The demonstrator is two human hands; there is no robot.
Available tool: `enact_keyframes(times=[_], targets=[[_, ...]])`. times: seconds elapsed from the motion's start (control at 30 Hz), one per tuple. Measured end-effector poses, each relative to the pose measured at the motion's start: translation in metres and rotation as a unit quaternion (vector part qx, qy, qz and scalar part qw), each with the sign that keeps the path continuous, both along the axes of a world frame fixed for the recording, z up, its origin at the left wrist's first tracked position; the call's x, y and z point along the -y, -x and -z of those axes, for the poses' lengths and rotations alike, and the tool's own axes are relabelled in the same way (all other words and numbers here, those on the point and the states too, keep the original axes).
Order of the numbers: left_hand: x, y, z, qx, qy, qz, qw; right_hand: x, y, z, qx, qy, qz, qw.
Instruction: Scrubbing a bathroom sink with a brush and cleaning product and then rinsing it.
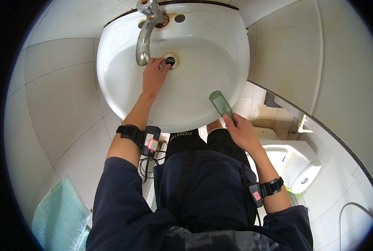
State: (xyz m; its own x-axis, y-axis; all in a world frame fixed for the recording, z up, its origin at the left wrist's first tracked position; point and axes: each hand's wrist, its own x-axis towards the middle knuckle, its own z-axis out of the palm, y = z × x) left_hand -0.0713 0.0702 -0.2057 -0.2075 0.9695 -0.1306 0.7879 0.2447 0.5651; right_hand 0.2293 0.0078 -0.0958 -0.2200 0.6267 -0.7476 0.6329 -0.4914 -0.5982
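My left hand (pixel 155 76) reaches into the white washbasin (pixel 199 92), its fingertips at the left edge of the drain (pixel 170 61). Its fingers are bent and apart, and I see nothing held between them. Dark and pale stripes show inside the drain hole. Over the basin's front right rim, my right hand (pixel 241 132) is closed around the lower end of a green brush (pixel 221 104). The brush's broad, rounded end points up and to the left; the part inside my grip is hidden.
A metal faucet (pixel 143 44) with worn, stained patches hangs over the basin just left of the drain. To the right below stands a white toilet (pixel 305 167). A pale green towel (pixel 61 213) is at lower left. Tiled walls (pixel 61 92) flank the basin.
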Motion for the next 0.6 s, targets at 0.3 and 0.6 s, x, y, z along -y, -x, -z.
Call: enact_keyframes(times=[0.3,0.6], targets=[[-0.008,0.023,0.028,-0.105,-0.071,0.157,0.980,0.010,-0.007,0.013,0.034,-0.007,-0.013,0.999],[0.009,0.014,0.017,-0.048,-0.040,0.036,0.997,0.009,-0.009,0.013,0.022,-0.012,0.003,1.000]])
